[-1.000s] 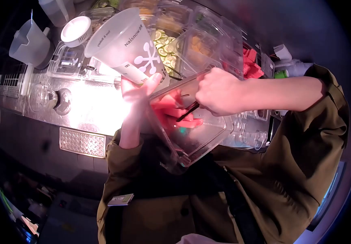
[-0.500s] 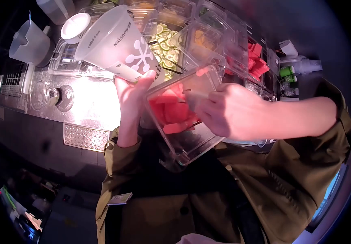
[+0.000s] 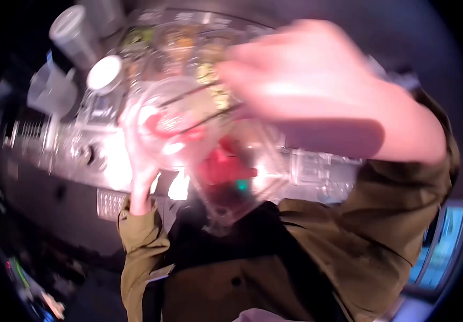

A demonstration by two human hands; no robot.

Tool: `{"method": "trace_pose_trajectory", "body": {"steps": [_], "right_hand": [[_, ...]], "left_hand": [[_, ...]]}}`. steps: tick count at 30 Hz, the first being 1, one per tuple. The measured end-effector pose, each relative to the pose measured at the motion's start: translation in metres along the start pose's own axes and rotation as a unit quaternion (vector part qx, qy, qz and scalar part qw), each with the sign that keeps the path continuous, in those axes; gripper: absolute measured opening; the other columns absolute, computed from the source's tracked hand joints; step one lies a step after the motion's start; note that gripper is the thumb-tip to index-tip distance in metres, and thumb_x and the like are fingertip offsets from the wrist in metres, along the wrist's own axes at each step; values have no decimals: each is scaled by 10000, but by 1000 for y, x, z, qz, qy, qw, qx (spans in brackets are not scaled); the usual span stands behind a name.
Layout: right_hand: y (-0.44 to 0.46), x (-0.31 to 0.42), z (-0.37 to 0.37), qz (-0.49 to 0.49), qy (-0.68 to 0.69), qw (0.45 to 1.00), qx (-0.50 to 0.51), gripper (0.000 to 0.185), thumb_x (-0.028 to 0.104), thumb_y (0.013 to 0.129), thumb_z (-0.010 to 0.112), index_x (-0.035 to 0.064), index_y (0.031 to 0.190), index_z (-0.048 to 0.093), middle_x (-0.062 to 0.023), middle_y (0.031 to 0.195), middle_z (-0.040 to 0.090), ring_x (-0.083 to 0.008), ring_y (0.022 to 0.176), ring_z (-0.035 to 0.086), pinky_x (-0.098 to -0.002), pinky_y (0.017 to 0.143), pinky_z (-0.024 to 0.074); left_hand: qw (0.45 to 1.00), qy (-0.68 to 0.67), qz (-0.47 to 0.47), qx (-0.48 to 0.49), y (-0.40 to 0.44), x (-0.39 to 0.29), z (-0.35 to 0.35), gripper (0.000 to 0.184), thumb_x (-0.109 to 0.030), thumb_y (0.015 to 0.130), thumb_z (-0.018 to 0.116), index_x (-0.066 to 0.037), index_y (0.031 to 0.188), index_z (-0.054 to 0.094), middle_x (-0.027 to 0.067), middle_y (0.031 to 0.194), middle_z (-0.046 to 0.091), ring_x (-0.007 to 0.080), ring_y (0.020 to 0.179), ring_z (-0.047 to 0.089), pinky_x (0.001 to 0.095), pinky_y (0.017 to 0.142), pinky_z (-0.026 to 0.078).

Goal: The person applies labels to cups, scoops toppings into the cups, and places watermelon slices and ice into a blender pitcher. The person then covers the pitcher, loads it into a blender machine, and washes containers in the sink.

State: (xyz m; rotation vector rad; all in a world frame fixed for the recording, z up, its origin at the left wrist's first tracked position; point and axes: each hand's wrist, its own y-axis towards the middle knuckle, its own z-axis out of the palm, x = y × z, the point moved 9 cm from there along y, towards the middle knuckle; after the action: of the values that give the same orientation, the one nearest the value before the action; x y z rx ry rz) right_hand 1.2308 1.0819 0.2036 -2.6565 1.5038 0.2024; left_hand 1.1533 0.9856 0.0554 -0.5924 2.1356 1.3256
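My left hand (image 3: 134, 142) is wrapped round a translucent plastic cup (image 3: 169, 153), its mouth tipped toward me. Red pieces, apparently watermelon (image 3: 188, 134), show inside it. My right hand (image 3: 295, 70), smeared by motion, is raised above and to the right of the cup. It grips dark tongs (image 3: 210, 117) whose two thin prongs reach into the cup mouth. Just below, a clear container (image 3: 274, 185) of red watermelon chunks (image 3: 223, 163) sits tilted near my body. The cup partly covers it.
Lime slices (image 3: 207, 75) lie in a bin behind the cup, among other clear food bins. At the left stand a white-lidded container (image 3: 105, 74), a translucent jug (image 3: 52, 94) and a tall pitcher (image 3: 73, 35). A lit screen (image 3: 443, 247) is at the right.
My right hand has risen from the watermelon container to above the cup, with the tongs now reaching into it. The cup has moved lower and its mouth has turned toward me.
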Motion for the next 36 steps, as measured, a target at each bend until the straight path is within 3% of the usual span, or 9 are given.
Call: {"method": "trace_pose_trajectory", "body": {"steps": [5,10,12,17,22,25,27,34,36], "right_hand": [[-92,-3,-81,-96,-54,934,-339,226,176,753,554,-16,872,550,-166,695,563,-303,660,572,-358,591,460],[-248,-124,-20,477,175,851,-131,394,266,846,554,-30,1104,532,-25,781,593,-64,715,525,-204,612,423],[-352,-182,57,631,66,762,-129,387,331,803,536,-10,980,585,-186,887,615,-313,817,595,-380,722,452],[-467,-255,319,779,36,620,87,377,348,799,466,11,884,614,-237,896,605,-368,874,592,-463,744,469],[-423,-275,339,649,-275,704,86,431,335,756,534,32,1063,535,-214,1007,553,-381,846,563,-408,707,468],[-298,-219,215,523,129,815,-215,392,294,810,563,-26,1036,547,-186,924,586,-316,849,573,-366,731,450],[-221,-138,175,403,340,825,-202,280,213,825,549,-26,969,563,-106,897,606,-169,776,570,-257,681,440],[-120,-19,194,308,694,649,-53,171,100,780,557,21,888,451,-10,693,491,-67,575,493,-203,488,409],[-122,-11,200,345,736,581,-33,136,82,779,524,26,864,433,-13,670,477,-83,526,500,-218,446,416]], "left_hand": [[965,-173,-197,2,-32,50,25,667,-45,678,685,3,1248,342,125,1209,411,211,1120,399,312,944,314],[975,-150,-162,-18,-49,60,30,602,-123,745,620,-23,1260,326,117,1226,402,206,1124,403,308,879,403],[953,-197,-232,6,-48,66,61,625,-138,743,623,-4,1266,309,146,1241,377,207,1126,402,305,889,398],[898,-172,-405,-18,-82,99,67,636,-153,741,624,25,1257,298,187,1243,356,212,1117,409,307,901,390],[893,-102,-432,-77,-111,117,38,571,-134,742,615,29,1213,334,181,1190,392,221,1084,431,322,894,388],[894,-79,-430,-97,-118,127,41,533,-122,743,610,30,1186,356,177,1158,414,226,1065,444,331,890,386],[897,-67,-423,-111,-119,136,43,507,-115,743,606,32,1168,371,175,1137,429,230,1052,453,338,888,385],[932,70,-299,-190,-183,56,-8,418,-88,745,593,36,1106,422,166,1063,480,242,1006,484,359,878,381],[971,-85,-220,-38,-181,-9,-3,357,-127,718,639,-2,1016,487,138,979,516,223,918,520,318,801,411]]}}
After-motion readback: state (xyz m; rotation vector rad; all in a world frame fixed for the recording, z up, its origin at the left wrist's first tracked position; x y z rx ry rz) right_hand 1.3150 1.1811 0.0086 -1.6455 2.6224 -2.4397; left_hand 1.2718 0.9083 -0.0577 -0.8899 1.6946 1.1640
